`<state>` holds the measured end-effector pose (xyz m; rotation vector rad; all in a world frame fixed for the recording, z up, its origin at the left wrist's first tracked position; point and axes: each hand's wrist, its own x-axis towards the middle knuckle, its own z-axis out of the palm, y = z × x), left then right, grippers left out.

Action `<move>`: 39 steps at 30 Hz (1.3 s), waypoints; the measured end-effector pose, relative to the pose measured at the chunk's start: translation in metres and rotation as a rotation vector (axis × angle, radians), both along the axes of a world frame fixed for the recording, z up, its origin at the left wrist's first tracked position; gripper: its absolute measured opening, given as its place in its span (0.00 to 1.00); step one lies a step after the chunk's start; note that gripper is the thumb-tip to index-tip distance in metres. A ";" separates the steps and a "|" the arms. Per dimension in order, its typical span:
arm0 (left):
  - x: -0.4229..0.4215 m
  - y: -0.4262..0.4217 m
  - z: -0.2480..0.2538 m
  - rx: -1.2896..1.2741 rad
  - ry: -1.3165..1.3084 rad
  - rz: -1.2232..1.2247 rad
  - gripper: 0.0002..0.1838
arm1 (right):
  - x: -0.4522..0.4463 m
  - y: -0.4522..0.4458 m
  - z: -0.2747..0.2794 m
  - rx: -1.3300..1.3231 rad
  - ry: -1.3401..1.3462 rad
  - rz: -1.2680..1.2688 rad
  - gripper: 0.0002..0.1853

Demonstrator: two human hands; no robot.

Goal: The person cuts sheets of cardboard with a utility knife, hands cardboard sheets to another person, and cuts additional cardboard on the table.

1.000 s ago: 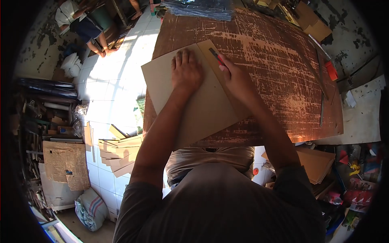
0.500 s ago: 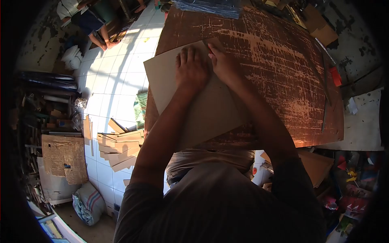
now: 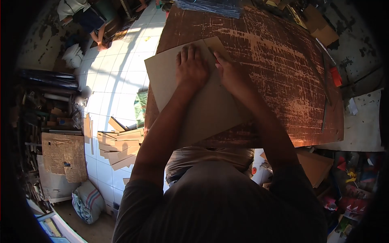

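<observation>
A grey-brown cardboard sheet [image 3: 210, 109] lies at an angle on the worn reddish-brown tabletop [image 3: 279, 85]. My left hand [image 3: 192, 71] is spread flat on the sheet's upper part, pressing it with the fingers pointing away from me. Beside it, my right hand [image 3: 231, 77] is closed around a slim cutter, mostly hidden by the fingers; only a small dark tip shows at the sheet. From the far edge a thin line runs through the cardboard toward that tip, with a narrow strip [image 3: 214, 43] to its right.
Cut cardboard pieces [image 3: 121, 146] are heaped on the white tiled floor [image 3: 103, 83] to the left. Clear plastic sheets [image 3: 208, 7] lie at the table's far edge. Another person [image 3: 87, 20] bends down at the far left. A stuffed sack [image 3: 89, 202] sits at lower left.
My right hand has drawn a little toward me and to the right along the sheet. The left hand stays in place. The other person's hands have shifted slightly.
</observation>
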<state>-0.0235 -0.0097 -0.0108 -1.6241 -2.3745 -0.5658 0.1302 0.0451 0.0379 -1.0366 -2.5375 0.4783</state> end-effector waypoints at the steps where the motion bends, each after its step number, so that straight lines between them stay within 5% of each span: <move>1: 0.001 -0.001 0.002 -0.001 -0.002 -0.004 0.33 | 0.009 -0.009 0.002 0.007 0.023 -0.001 0.23; 7: 0.000 0.001 0.000 -0.017 -0.024 0.003 0.33 | 0.082 -0.078 0.024 -0.218 -0.111 -0.039 0.27; 16: 0.001 0.002 0.005 -0.123 -0.028 0.012 0.33 | 0.192 -0.176 0.016 -0.131 -0.170 -0.038 0.37; 28: -0.002 0.002 0.002 -0.012 0.027 -0.004 0.31 | 0.209 -0.191 0.029 -0.248 -0.208 -0.109 0.34; 34: -0.009 0.006 -0.003 -0.034 0.053 -0.018 0.31 | 0.220 -0.195 0.033 -0.287 0.108 -0.146 0.32; 39: -0.005 0.005 0.005 -0.063 0.027 -0.002 0.33 | 0.230 -0.177 0.026 -0.835 0.690 -0.338 0.26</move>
